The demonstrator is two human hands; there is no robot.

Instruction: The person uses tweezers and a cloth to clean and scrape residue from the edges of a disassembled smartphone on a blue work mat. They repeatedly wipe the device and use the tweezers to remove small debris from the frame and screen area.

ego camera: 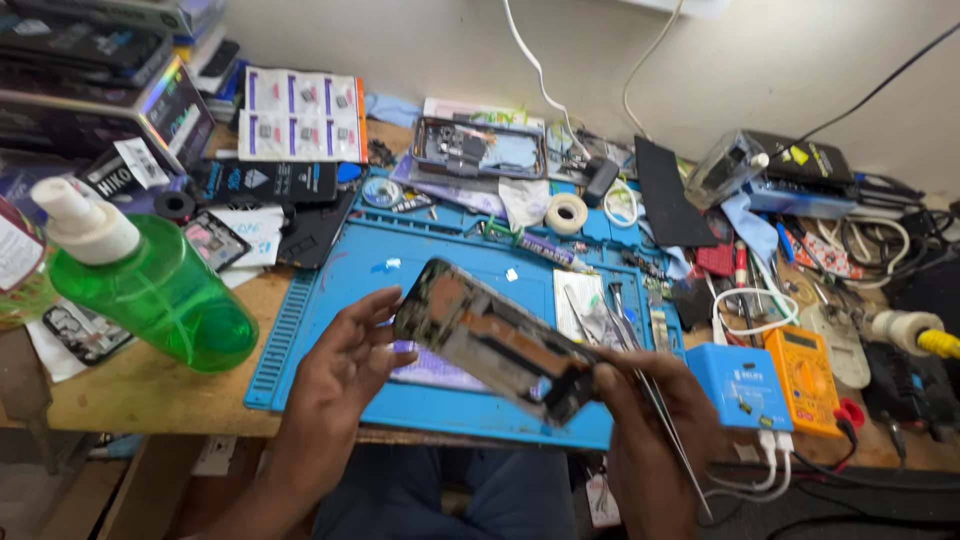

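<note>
My left hand grips the near end of an opened phone body, held tilted over the blue work mat. My right hand pinches the phone's lower right end and also holds thin metal tweezers that point down toward me. The phone's bare inner frame faces up, showing brownish and grey patches.
A green bottle with a white pump lies at the left. Another opened phone frame sits at the mat's far edge by a tape roll. A blue box and orange multimeter stand at the right among cables.
</note>
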